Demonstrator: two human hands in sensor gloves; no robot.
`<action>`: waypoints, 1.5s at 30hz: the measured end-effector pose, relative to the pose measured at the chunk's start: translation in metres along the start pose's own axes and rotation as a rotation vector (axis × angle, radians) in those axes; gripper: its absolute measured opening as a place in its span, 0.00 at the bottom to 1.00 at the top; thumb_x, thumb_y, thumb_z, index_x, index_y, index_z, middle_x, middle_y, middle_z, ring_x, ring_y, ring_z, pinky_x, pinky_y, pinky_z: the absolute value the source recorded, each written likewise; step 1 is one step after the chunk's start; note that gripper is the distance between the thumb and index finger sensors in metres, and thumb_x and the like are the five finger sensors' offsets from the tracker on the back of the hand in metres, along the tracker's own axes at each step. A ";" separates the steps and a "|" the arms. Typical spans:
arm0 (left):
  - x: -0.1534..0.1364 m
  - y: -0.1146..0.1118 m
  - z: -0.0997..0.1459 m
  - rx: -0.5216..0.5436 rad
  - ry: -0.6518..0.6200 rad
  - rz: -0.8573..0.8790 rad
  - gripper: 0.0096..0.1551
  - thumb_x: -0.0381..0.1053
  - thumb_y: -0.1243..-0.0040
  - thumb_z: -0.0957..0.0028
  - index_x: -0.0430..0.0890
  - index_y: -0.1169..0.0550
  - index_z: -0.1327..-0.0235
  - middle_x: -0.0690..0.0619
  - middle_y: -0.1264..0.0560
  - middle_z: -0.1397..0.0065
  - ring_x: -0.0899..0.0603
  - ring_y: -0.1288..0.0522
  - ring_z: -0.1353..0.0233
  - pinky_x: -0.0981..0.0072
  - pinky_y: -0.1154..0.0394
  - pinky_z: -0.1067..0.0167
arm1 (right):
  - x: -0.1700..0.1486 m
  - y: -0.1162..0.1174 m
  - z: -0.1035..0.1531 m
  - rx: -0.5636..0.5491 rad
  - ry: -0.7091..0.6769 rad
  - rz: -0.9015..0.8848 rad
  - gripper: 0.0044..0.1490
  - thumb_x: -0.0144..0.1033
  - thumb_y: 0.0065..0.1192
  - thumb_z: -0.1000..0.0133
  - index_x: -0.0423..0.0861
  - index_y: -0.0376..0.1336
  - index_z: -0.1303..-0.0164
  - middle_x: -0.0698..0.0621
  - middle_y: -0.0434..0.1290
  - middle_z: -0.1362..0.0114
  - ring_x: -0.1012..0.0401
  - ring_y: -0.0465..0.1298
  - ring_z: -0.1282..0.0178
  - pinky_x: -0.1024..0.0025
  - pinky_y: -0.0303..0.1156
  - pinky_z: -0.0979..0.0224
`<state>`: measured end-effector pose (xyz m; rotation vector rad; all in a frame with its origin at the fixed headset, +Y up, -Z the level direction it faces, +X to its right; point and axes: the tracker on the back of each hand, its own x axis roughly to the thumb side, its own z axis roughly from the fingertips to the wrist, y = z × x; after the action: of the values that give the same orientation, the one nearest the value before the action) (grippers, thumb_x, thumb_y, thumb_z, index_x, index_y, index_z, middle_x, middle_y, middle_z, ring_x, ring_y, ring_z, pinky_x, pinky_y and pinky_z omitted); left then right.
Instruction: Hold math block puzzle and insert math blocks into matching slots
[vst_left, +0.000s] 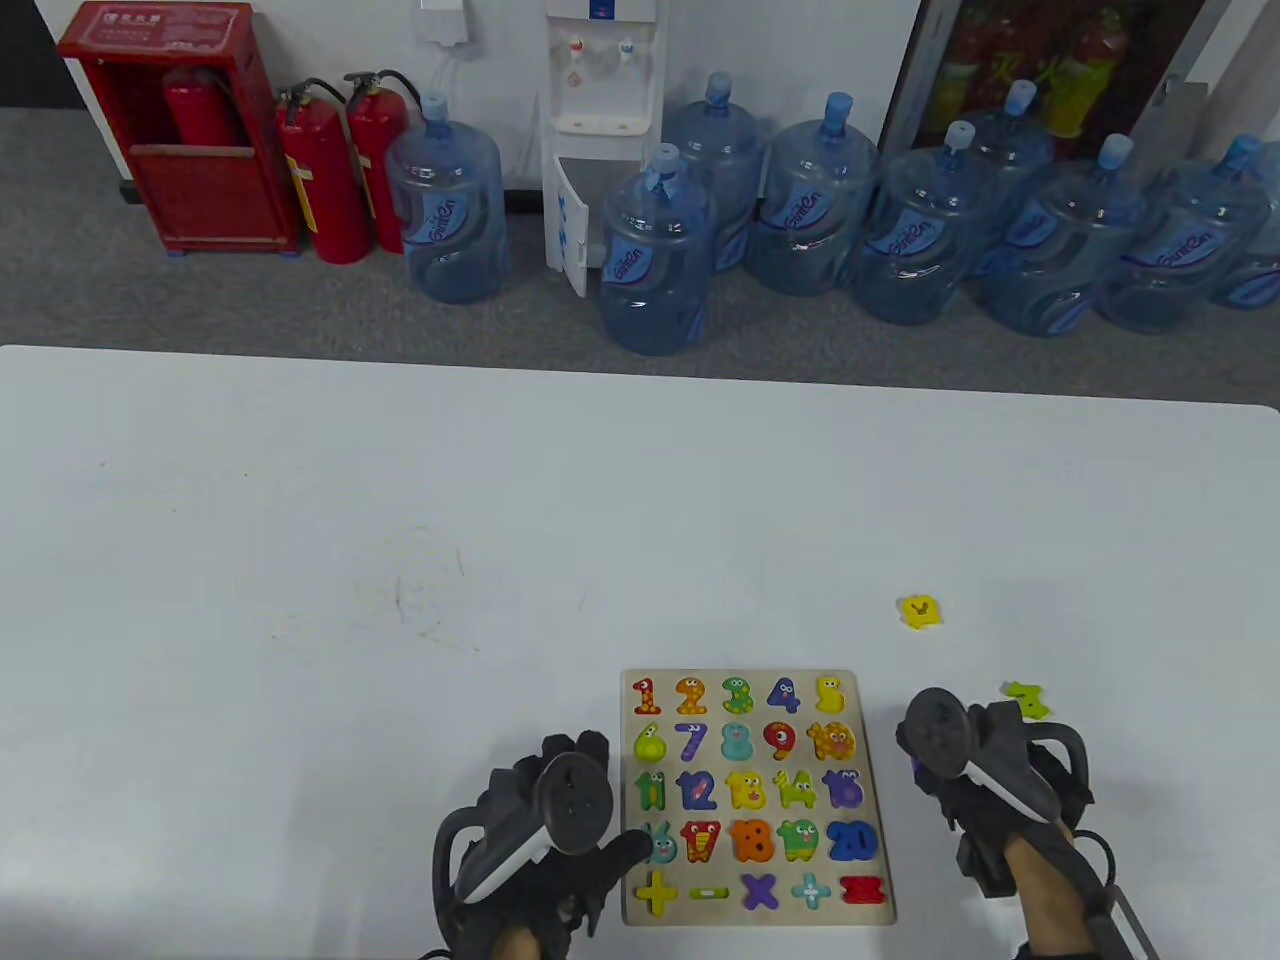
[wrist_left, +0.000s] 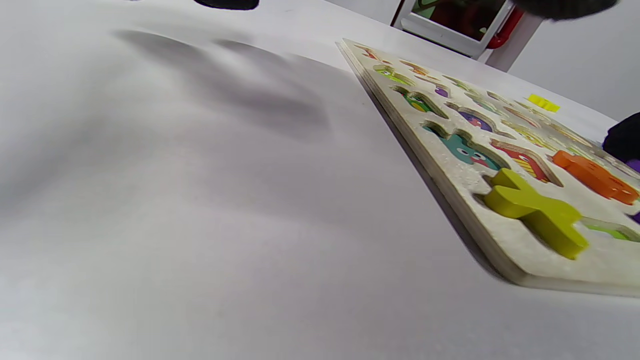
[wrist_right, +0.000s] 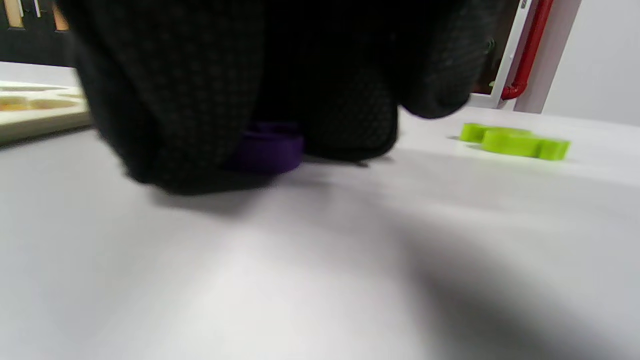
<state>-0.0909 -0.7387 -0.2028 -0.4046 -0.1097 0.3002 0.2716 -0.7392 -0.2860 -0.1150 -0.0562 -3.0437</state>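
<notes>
Right hand (wrist_right: 240, 90) fingers closed round purple block (wrist_right: 270, 147) on table; shallow grip, may slip. Left hand (vst_left: 545, 830) flat, spread, thumb touching board (vst_left: 868, 700); board may slide.

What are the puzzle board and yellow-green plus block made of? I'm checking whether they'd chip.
The puzzle board looks like pale unpainted wood, probably plywood: its edge shows faint layers. The plus block looks like thick wood under smooth, opaque yellow-green paint; no grain shows.
</notes>
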 end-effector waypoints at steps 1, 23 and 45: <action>0.000 0.000 0.000 0.001 -0.001 -0.001 0.56 0.73 0.51 0.60 0.53 0.55 0.23 0.46 0.57 0.18 0.29 0.51 0.17 0.23 0.46 0.29 | 0.002 0.000 0.001 -0.011 -0.007 0.012 0.29 0.37 0.78 0.74 0.62 0.74 0.60 0.63 0.73 0.39 0.61 0.81 0.49 0.63 0.76 0.38; 0.001 0.002 0.002 0.010 -0.011 0.016 0.56 0.73 0.51 0.60 0.53 0.55 0.23 0.46 0.57 0.18 0.30 0.51 0.17 0.23 0.46 0.29 | -0.001 -0.009 0.030 -0.019 -0.040 0.096 0.40 0.53 0.71 0.75 0.54 0.73 0.50 0.52 0.80 0.42 0.59 0.83 0.50 0.59 0.78 0.41; 0.000 0.004 0.002 -0.006 0.000 0.017 0.56 0.72 0.51 0.60 0.52 0.55 0.23 0.46 0.57 0.18 0.29 0.50 0.17 0.23 0.46 0.29 | 0.022 0.000 0.033 0.051 -0.134 0.139 0.36 0.43 0.67 0.67 0.52 0.69 0.45 0.46 0.74 0.39 0.57 0.82 0.47 0.59 0.76 0.38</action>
<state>-0.0922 -0.7347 -0.2022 -0.4113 -0.1075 0.3168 0.2517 -0.7398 -0.2514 -0.3050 -0.1298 -2.8898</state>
